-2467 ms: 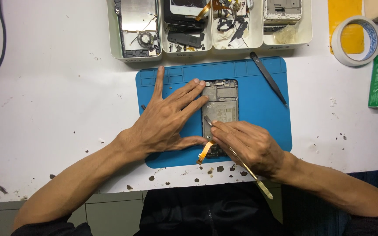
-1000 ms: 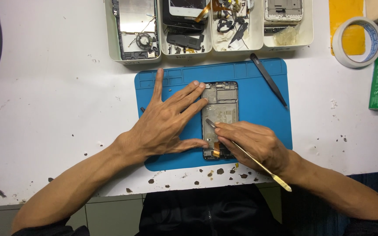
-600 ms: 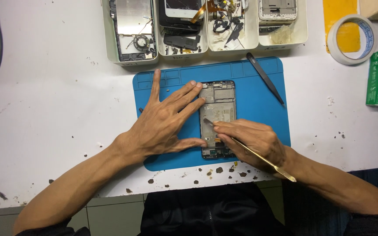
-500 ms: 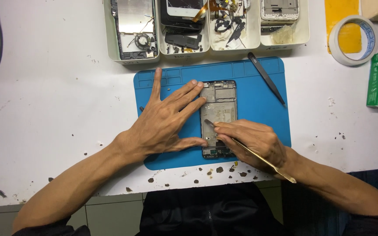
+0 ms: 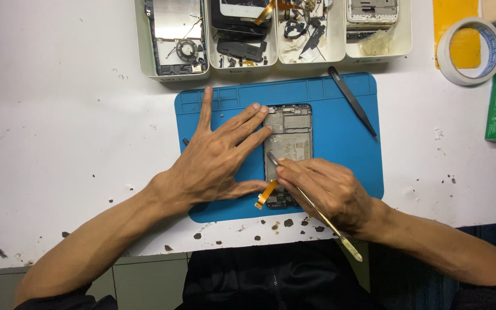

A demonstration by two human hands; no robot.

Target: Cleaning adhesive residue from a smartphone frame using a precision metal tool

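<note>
Your left hand (image 5: 216, 161) lies flat, fingers spread, pinning the one phone frame (image 5: 288, 150) at the blue mat's (image 5: 340, 149) middle (long axis toward the bench's far edge). Your right hand (image 5: 328, 192) grips one spudger (image 5: 311, 206), tip on the frame.

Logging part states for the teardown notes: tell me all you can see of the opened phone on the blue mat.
The opened phone is a dark rectangular frame with its back off, showing grey metal shields and small parts inside. It lies flat, lengthwise away from the person, near the middle of the blue mat. An orange flex ribbon sticks out at its near left corner. The left hand presses its left edge; the right hand covers its near end, holding a thin metal pry tool tip-down on it.
</note>
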